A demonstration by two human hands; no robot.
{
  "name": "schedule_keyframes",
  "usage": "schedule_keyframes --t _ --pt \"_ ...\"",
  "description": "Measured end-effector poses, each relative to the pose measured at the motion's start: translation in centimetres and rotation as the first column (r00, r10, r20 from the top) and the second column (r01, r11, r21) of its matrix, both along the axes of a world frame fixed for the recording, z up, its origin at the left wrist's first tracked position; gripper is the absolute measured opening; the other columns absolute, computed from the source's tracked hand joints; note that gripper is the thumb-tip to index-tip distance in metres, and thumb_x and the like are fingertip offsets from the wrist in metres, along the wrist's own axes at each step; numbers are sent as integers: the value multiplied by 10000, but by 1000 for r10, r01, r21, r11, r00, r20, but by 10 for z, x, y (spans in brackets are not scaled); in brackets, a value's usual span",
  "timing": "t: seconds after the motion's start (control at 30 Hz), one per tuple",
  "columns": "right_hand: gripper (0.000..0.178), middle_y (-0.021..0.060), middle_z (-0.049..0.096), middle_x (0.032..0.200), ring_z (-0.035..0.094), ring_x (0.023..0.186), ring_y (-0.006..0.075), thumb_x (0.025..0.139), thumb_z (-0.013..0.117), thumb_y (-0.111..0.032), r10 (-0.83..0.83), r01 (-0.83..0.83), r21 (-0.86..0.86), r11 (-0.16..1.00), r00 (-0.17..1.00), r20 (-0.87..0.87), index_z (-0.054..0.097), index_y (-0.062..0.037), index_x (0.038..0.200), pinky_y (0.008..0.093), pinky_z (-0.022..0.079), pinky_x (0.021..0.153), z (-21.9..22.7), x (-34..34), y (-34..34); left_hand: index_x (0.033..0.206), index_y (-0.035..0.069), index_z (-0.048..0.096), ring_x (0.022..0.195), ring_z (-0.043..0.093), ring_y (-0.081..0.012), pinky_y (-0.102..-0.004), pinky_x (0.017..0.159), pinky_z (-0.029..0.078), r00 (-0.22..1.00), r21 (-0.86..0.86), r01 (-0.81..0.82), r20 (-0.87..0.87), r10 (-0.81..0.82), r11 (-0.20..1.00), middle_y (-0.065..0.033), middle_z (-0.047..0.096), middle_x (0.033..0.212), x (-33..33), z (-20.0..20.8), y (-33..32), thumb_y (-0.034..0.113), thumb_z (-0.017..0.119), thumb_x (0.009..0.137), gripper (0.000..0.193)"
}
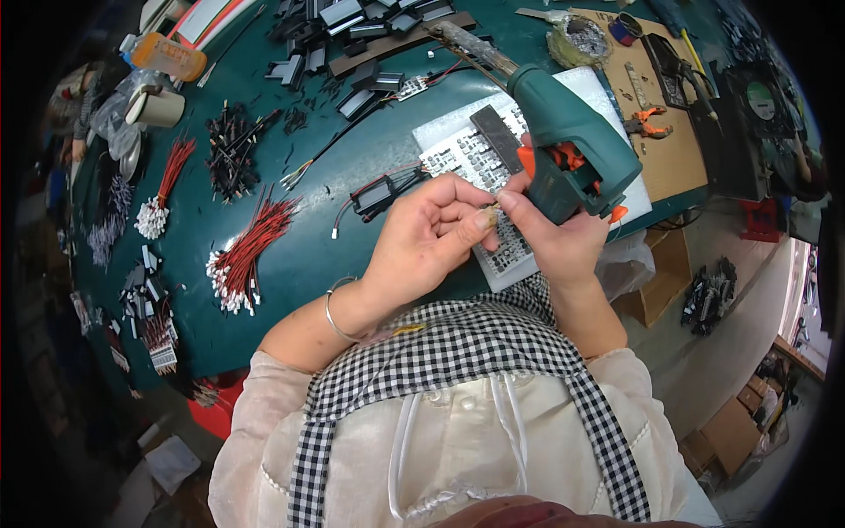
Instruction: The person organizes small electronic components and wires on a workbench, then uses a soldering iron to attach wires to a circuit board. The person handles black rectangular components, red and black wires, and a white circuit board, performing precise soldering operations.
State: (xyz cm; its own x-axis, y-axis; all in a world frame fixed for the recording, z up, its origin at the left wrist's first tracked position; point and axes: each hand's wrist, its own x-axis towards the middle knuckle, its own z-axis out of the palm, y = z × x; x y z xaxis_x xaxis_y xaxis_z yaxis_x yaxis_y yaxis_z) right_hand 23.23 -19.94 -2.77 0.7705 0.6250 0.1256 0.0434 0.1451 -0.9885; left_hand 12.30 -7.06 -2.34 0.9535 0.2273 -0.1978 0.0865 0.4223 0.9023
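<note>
My left hand (431, 231) is closed, thumb and fingertips pinching something too small to make out. My right hand (559, 238) meets it there, thumb close to the left fingertips. A green soldering gun (563, 123), with an orange trigger and a long discoloured barrel pointing away to the far left, sits in my right hand, its body hiding some fingers. Under both hands lies a white foam board (502, 277) bearing rows of small white circuit boards (480, 160). A dark bar (495, 138) rests across them. Left of my left hand is a black frame-shaped part with wires (377, 195).
Bundles of red wires with white connectors (255, 251) and a black cable pile (236, 151) lie on the green table (326, 255). Black housings (339, 26) are heaped at the back. Orange-handled pliers (649, 123) and a solder spool (576, 42) are at right.
</note>
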Motion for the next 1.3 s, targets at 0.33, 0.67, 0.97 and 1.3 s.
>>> schedule_keyframes --t 0.33,0.67,0.97,1.3 --pt "228 44 649 817 614 721 87 756 707 62 -50 38 -90 995 990 -133 604 22 955 226 510 650 2 -24 -1 881 -16 590 648 552 -33 -173 604 440 977 152 80 -208 -47 985 0 603 735 -16 -2 9 21 634 847 66" --pt "223 35 638 830 599 727 80 756 709 68 -17 -1 -145 989 992 -127 600 20 944 222 506 665 -28 -28 -14 815 -10 608 711 533 -26 -170 656 433 965 277 54 -263 21 959 10 605 763 -19 -28 19 -2 592 817 19" --pt "566 99 573 703 545 547 146 749 709 -94 -63 36 -145 989 981 -186 453 106 1212 242 454 523 -8 -13 -52 752 0 662 567 633 -121 -239 547 488 896 806 -104 -178 407 582 -91 668 648 3 -58 35 115 671 730 117" --pt "629 114 557 674 532 511 160 735 752 -115 32 -72 -174 982 975 -221 433 145 1211 253 442 465 -10 -8 -92 763 10 667 585 645 -85 -206 538 484 908 910 -158 -19 419 383 -65 666 634 7 -67 32 73 687 729 74"
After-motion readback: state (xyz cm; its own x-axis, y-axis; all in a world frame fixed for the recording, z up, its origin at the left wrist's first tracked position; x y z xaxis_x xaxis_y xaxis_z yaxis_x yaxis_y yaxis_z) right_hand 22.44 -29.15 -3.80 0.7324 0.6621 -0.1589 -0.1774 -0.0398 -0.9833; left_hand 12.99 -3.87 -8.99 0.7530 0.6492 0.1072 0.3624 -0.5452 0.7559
